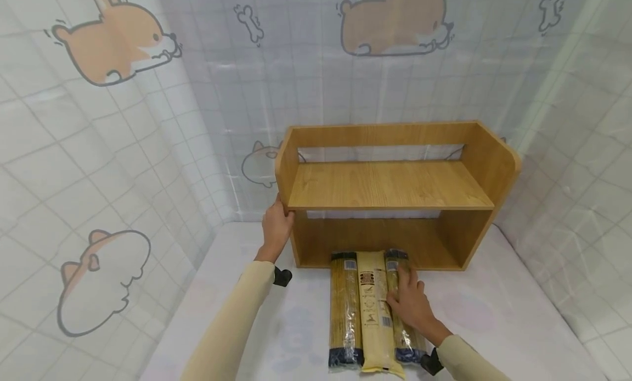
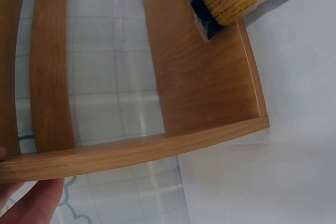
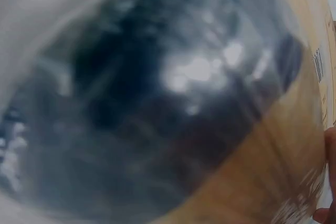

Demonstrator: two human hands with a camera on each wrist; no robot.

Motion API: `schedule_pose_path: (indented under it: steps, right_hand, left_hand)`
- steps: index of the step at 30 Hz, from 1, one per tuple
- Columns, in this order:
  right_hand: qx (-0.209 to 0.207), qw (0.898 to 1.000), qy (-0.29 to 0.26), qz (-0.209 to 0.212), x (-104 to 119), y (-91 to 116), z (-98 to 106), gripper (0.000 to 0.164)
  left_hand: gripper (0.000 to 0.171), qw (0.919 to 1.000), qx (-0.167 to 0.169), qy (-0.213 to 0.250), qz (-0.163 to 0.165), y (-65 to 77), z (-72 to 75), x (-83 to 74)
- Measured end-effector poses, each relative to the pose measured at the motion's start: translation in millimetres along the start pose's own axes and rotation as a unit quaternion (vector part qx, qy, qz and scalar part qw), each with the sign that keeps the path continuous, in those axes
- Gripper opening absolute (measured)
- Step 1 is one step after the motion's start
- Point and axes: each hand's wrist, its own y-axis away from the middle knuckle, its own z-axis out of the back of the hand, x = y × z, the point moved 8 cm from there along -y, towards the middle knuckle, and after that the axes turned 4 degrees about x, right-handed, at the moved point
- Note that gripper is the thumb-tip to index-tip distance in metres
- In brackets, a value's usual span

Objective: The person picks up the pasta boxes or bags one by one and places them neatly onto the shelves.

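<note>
A two-tier wooden shelf point(image 1: 390, 184) stands on the white surface. My left hand point(image 1: 277, 227) grips the front edge of its left side panel, with fingers on both sides of the board point(image 2: 126, 153). Three long packs lie side by side in front, their far ends over the shelf's bottom board. The left noodle pack point(image 1: 343, 309) is clear with dark blue ends, and the middle one is a cream-yellow printed pack point(image 1: 372, 315). My right hand point(image 1: 412, 301) holds the right noodle pack point(image 1: 406, 337), thumb at its left side. This pack's dark end fills the right wrist view, blurred.
The upper board point(image 1: 390, 183) of the shelf is bare, with an open slot behind it. Tile-patterned sheeting point(image 1: 316, 84) with cartoon animals hangs behind and on both sides. The white covered surface point(image 1: 474, 309) extends to either side of the packs.
</note>
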Motion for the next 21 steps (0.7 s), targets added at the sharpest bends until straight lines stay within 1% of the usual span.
schedule_pose_path:
  steps: [5, 8, 12, 18, 21]
  right_hand:
    - [0.011, 1.000, 0.005, 0.003, 7.9, -1.9, 1.8, 0.071]
    - [0.010, 1.000, -0.010, 0.012, 12.3, -3.6, 5.7, 0.069]
    - [0.007, 0.999, -0.033, 0.014, 14.2, -7.2, 8.8, 0.069]
    - [0.012, 0.998, -0.061, 0.007, 13.3, -8.3, 8.9, 0.072]
    - [-0.003, 0.998, -0.058, 0.023, 13.4, -3.4, 13.0, 0.071]
  left_hand:
    - [0.042, 1.0000, 0.001, 0.003, 0.001, -0.7, 1.2, -1.0]
    - [0.041, 1.0000, 0.001, 0.005, 0.000, -1.3, 2.8, -2.9]
    - [0.041, 1.0000, 0.000, 0.002, -0.003, -3.1, 5.8, -4.9]
    - [0.034, 1.0000, -0.003, -0.009, 0.000, -2.6, 6.9, -0.7]
    - [0.033, 0.9999, 0.001, -0.013, -0.001, 0.4, 4.2, 0.3]
